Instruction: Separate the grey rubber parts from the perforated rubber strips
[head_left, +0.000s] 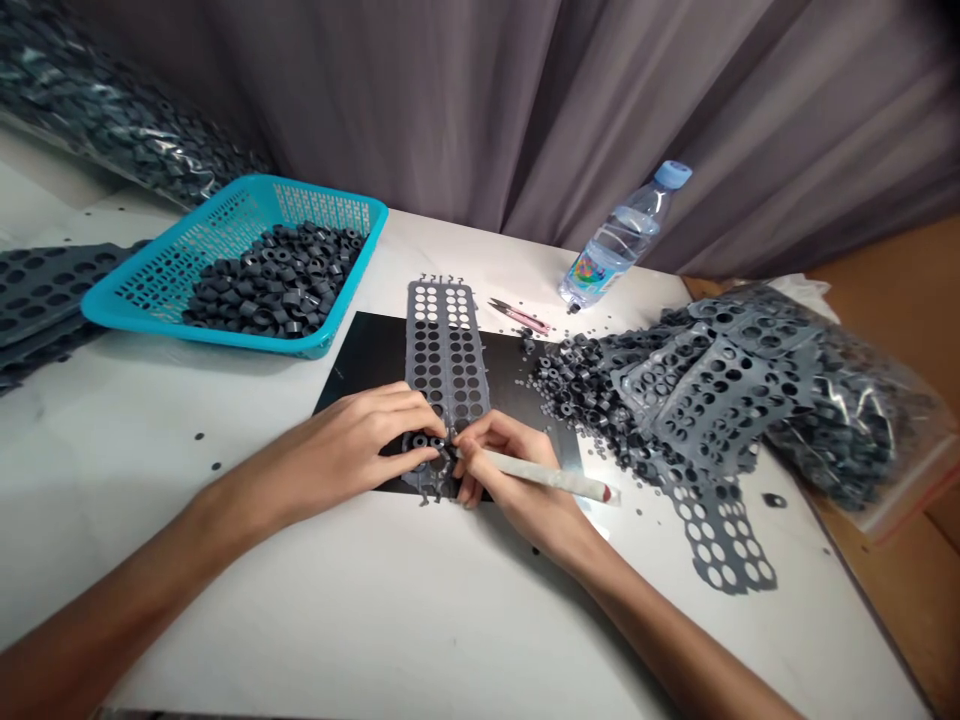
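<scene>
- Head view: both of my hands are at the near end of a gray punched sheet [448, 350], which lies lengthwise on a black mat [367, 350] on the white surface [360, 600].
- My left hand [375, 430] curls over the sheet's near end, thumb and fingertips close together beside a few dark rings [421, 441]; I can't tell whether they pinch anything or only press down.
- My right hand [517, 450] pinches a pale pen-like tool [555, 475], its red-marked end pointing away to the right. The working tip is hidden among my fingers.
- I judge the step in hand to be close work at the rings in that near end, as the holes farther up are open.
- To my mind, this spot calls for a steady left hand and small, careful pushes, with my fingertips out of the tip's path.
- On my left, a blue basket [210, 335] holds a heap of loose rings [277, 285].
- Beyond the mat lie pink snips [532, 320], near a water bottle [622, 240]; to the right, more punched sheets [720, 390] overlap a loose pile [577, 380] of rings.
</scene>
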